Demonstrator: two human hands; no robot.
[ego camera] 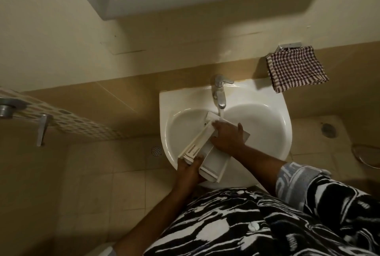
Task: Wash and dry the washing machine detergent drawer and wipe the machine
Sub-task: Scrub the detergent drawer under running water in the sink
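Detergent drawer (213, 161) lies slanted over the washbasin (267, 99), far end under the running tap (220, 93) for rinsing. Left hand (188, 170) grips its near end steady, and right hand (226, 136) presses flat on top, fingers spread, likely scrubbing.

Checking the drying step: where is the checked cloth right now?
In the head view, the brown-and-white checked cloth hangs on the wall at upper right, past the right rear corner of the white ceramic sink, right of the chrome tap.
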